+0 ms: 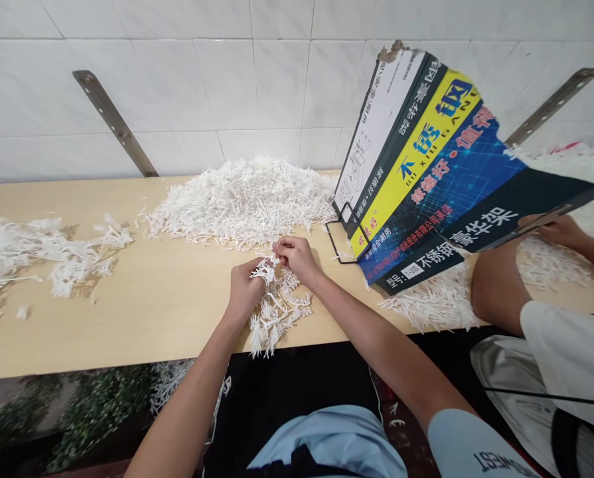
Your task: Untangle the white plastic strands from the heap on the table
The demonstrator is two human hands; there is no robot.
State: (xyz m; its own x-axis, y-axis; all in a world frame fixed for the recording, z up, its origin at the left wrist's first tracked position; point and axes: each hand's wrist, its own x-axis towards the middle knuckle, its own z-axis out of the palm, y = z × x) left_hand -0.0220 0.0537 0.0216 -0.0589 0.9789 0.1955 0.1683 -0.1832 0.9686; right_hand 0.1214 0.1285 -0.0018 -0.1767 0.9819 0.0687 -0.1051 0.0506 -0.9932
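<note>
My left hand [247, 285] is closed around a bunch of white branched plastic sprigs [277, 312], which hang down towards the table's front edge. Just to its right, my right hand [297, 257] pinches at the upper end of the same bunch, fingertips pressed together. The exact piece between the right fingertips is too small to make out. Directly behind both hands rises a large heap of small white plastic pieces [247, 199], against the tiled wall.
More white branched sprigs [77, 255] lie spread at the left of the table [167, 299]. On the right a printed cardboard panel [426, 166] stands in a black wire stand [337, 245]. Beyond it are another person's hand [560, 232] and more white pieces [433, 299].
</note>
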